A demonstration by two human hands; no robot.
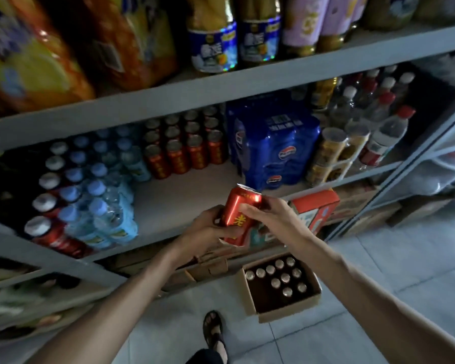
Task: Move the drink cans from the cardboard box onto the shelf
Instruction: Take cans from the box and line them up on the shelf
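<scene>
A red drink can point(237, 208) with gold lettering is held tilted in front of the middle shelf point(179, 198). My left hand point(208, 227) grips its lower part from the left. My right hand point(271, 214) grips its upper side from the right. On the floor below stands the open cardboard box point(289, 311) with several cans point(281, 278) upright in it, tops showing. Rows of the same red cans point(184, 143) stand at the back of the middle shelf, with bare shelf board in front of them.
Wrapped water bottles point(103, 195) fill the shelf's left, a blue wrapped drink pack point(273, 148) and loose bottles its right. A red carton point(315, 208) leans at the shelf edge. Large bottles stand on the upper shelf. My sandalled foot point(213, 329) is on the tiled floor.
</scene>
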